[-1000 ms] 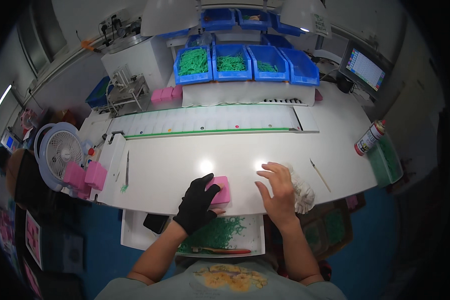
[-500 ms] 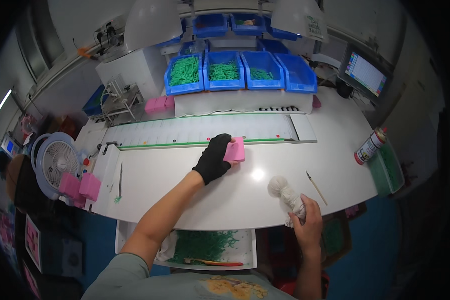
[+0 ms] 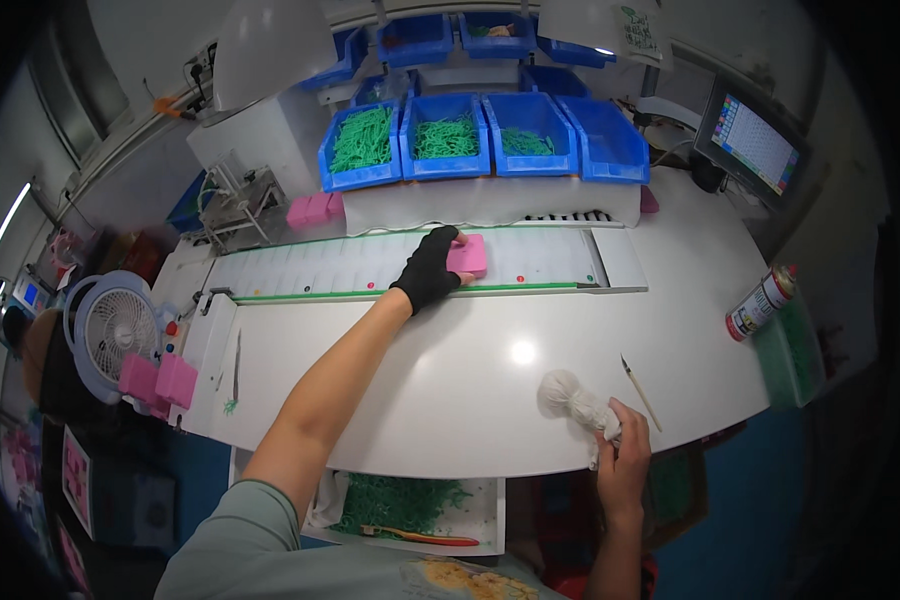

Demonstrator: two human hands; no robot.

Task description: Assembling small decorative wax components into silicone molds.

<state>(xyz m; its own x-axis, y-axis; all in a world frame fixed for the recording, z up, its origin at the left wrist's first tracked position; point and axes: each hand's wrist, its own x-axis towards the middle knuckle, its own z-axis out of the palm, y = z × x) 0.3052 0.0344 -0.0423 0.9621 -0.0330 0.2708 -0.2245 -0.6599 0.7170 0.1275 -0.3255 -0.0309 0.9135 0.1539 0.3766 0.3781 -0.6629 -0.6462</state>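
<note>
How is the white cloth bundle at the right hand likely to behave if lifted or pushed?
The white cloth bundle looks creased, so it would probably squash in the right hand. Its rounded head might roll slightly on the smooth tabletop. Being fabric, it seems unlikely to break.

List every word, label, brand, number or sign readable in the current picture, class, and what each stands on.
Spray can: large printed lettering, not copied out here.
Screen: any text too small to read.
Paper note: writing too blurred.
Coloured dot on the white track: any marking too small.
Pink block: none legible.
</note>
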